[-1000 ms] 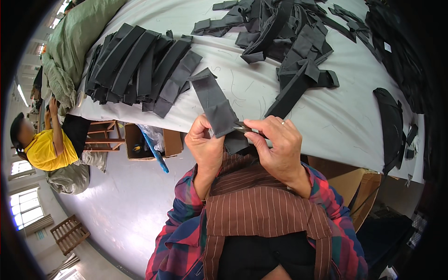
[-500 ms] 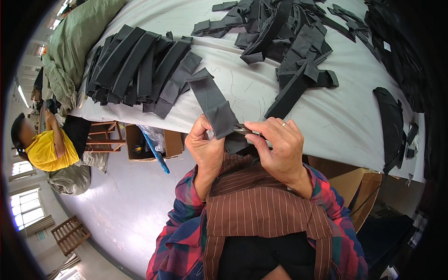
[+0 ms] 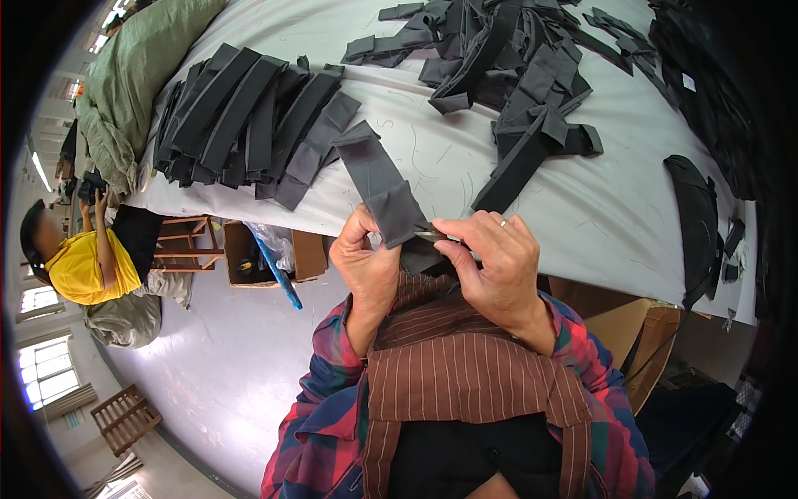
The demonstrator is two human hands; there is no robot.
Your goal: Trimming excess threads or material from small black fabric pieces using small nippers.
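A dark grey fabric strip (image 3: 384, 187), folded and stitched across, is pinched between the thumb and fingers of my left hand (image 3: 370, 262). Its upper end leans over the near edge of the table; its lower part hangs by my apron. In my right hand (image 3: 499, 266), which wears a ring, are small metal thread snips (image 3: 430, 234), mostly covered by the fingers. Their tips touch the strip's right edge, close to my left thumb. Whether the blades are apart is too small to tell.
On the white-covered table (image 3: 407, 100) lie a row of stacked dark strips (image 3: 241, 116), a loose heap of strips (image 3: 507, 66) and loose threads. Dark pieces (image 3: 694, 216) lie at right. Cardboard boxes (image 3: 309, 254) stand below. A person in yellow (image 3: 96, 270) sits at left.
My right hand and the snips have shifted very slightly at the strip's edge. The person at left has raised a dark object higher. My left hand keeps its hold.
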